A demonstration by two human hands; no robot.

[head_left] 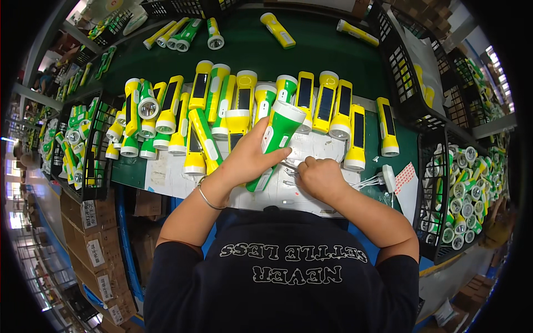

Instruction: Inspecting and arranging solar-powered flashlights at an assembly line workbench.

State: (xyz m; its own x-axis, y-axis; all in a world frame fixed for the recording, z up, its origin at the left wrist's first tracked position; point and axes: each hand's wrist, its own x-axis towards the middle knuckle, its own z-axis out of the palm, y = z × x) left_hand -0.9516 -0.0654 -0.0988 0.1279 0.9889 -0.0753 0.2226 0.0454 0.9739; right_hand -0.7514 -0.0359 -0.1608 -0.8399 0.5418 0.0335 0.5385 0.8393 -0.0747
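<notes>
A green flashlight (284,126) with a wide white head is tilted up in my left hand (250,155), whose fingers are wrapped round its body. Close beside it my right hand (319,176) is closed in a pinch on the end of a thin white cable (288,165), held near the flashlight's side. Whether the cable touches the flashlight I cannot tell. More white cables with small plugs lie under and beside my right hand, near a white power adapter (388,178). Beyond my hands, several yellow and green flashlights (325,102) lie in a row, many with dark solar panels facing up.
A black crate (100,150) full of flashlights stands at the left, another crate (436,188) at the right. White sheeting (161,175) covers part of the green table (239,33). Loose flashlights lie at the back. Cardboard boxes (91,238) are stacked below left.
</notes>
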